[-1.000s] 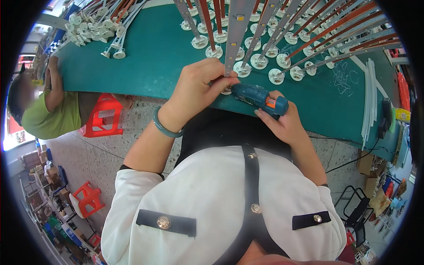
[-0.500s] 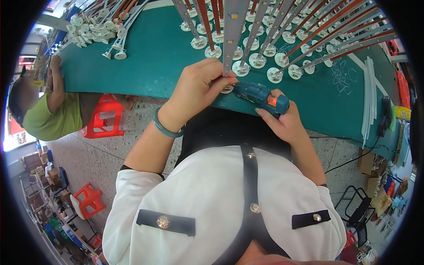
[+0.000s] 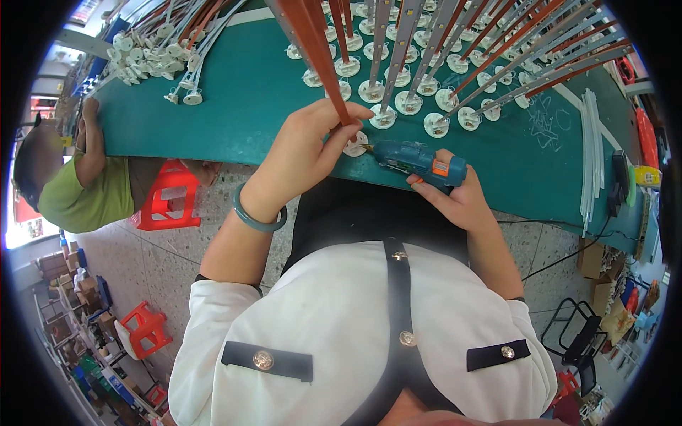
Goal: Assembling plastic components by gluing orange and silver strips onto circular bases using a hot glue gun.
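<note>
My left hand (image 3: 302, 149) pinches the lower end of an LED strip (image 3: 321, 57), its orange-brown side facing me. The strip stands up from a round white base (image 3: 356, 147) near the front edge of the table. In my right hand (image 3: 462, 195) is a blue-green glue gun (image 3: 405, 155), lying almost level. Its nozzle points left and reaches the right side of the base; whether it touches, I cannot tell. My fingers partly cover the joint between strip and base.
Several finished-looking strips on white bases (image 3: 437, 125) stand upright on the green table (image 3: 213, 128) beyond my hands. More lie bundled (image 3: 153, 53) at the far left. White strips (image 3: 591, 163) lie at the right. A person in green (image 3: 85, 188) sits at the left.
The LED strip has turned from its LED side to its brown side and shifted left with my left hand. The glue gun has moved slightly left and down, its nozzle now at the base.
</note>
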A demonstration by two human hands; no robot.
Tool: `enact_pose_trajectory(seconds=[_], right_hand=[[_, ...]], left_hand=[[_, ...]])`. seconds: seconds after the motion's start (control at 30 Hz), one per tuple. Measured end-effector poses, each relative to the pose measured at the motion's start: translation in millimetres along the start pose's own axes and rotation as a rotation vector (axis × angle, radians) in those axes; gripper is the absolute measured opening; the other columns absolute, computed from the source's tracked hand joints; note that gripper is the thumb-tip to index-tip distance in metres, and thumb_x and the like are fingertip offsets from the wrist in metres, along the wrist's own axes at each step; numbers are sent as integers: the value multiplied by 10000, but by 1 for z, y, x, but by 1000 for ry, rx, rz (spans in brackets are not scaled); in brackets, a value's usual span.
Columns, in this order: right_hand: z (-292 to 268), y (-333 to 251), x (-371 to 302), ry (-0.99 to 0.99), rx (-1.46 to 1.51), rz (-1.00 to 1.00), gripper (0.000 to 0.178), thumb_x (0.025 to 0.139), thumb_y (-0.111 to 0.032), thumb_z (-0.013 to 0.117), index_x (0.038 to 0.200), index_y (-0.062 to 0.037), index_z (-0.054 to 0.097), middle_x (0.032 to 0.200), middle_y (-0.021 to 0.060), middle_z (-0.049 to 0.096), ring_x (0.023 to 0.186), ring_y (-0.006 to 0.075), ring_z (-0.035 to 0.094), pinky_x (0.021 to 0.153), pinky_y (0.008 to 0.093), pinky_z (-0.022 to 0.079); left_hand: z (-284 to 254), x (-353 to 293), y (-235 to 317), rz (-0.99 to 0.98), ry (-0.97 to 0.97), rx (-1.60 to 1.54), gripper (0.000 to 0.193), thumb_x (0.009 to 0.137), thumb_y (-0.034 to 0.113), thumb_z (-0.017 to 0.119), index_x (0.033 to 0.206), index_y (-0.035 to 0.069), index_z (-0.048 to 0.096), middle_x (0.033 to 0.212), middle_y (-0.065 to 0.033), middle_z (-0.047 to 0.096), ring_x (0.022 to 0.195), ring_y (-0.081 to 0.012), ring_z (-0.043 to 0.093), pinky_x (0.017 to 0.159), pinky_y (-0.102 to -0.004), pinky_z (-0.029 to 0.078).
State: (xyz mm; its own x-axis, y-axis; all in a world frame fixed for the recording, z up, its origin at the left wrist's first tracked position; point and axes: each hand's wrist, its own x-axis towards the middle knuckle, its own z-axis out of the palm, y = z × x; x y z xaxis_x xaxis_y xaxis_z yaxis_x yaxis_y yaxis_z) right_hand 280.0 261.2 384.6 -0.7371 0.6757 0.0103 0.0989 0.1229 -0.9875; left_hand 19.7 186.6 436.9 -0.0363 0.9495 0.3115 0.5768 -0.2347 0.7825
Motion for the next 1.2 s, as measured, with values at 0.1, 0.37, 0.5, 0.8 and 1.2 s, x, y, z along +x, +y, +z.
enact_pose_trajectory(seconds=[0.1,0.37,0.5,0.8,1.2], right_hand=[[-1,2,2,-7,-99,-54,229,826,-91,767,954,-18,591,822,70,663,737,174,641,679,298,490],[2,-1,9,9,-241,-74,267,801,-183,788,941,-49,605,760,79,606,656,264,591,620,320,463],[3,-7,11,10,-278,-44,272,795,-187,792,942,-52,606,741,82,606,641,271,596,607,329,464],[3,-7,11,15,-281,-67,273,797,-180,790,934,-53,592,718,89,604,632,274,597,600,332,466],[3,-12,8,39,-305,-51,262,804,-164,782,914,-47,575,696,85,575,607,240,556,595,321,450]], left_hand=[[3,0,1,13,1,30,226,883,-66,618,1079,20,690,891,-102,684,810,-231,685,719,-314,529],[5,0,-1,82,-10,93,250,858,-82,640,1071,35,701,855,-101,679,766,-226,667,680,-314,512],[6,-1,-1,46,6,66,237,856,-84,642,1053,32,706,845,-97,674,756,-223,659,671,-305,506],[3,-2,-3,21,-5,59,182,870,-36,648,1034,30,690,891,-126,665,765,-269,665,665,-329,522],[3,-4,-4,15,9,40,210,862,-87,630,1028,20,701,867,-98,678,791,-231,669,692,-307,517]])
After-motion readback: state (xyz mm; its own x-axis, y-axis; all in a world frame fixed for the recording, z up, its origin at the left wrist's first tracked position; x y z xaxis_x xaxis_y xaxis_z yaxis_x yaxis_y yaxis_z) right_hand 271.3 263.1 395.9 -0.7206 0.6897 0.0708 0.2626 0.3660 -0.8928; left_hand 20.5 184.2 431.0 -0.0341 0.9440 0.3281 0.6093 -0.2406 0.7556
